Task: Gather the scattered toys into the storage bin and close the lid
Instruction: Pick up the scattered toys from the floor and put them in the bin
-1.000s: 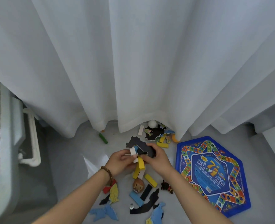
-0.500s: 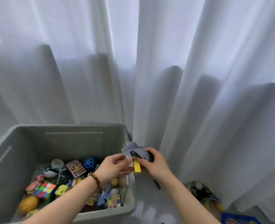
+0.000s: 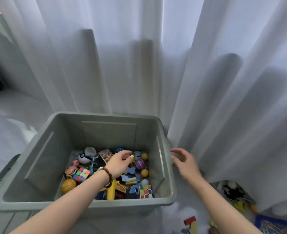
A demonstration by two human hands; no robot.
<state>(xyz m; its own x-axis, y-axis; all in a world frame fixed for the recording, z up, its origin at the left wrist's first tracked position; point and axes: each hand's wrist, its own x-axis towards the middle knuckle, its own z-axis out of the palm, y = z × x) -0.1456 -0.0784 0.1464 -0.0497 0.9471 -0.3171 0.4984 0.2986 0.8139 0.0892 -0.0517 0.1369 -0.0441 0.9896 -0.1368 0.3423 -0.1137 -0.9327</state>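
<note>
Bin (image 3: 109,132) under left grip (image 3: 120,162), beside right grip (image 3: 185,162)

Head view, steeply down, near bin (image 3: 88,202)

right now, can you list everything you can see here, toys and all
bin: one, grey-green, on the floor at centre, open
curtain: one, white, behind the bin
cubes: two, multicoloured, in the bin, one at left, one at front right
orange ball: one, orange, in the bin, front left
purple ball: one, purple, in the bin at right
yellow balls: two seen, yellow, beside the purple ball
red block: one, red, on the floor right of the bin
board: one, blue, bottom right corner
toy pile: one, black and yellow, under the curtain hem at right
bracelet: one, brown beads, left wrist
left hand: empty, over the toys in the bin
right hand: empty, fingers spread, outside the bin's right wall
</note>
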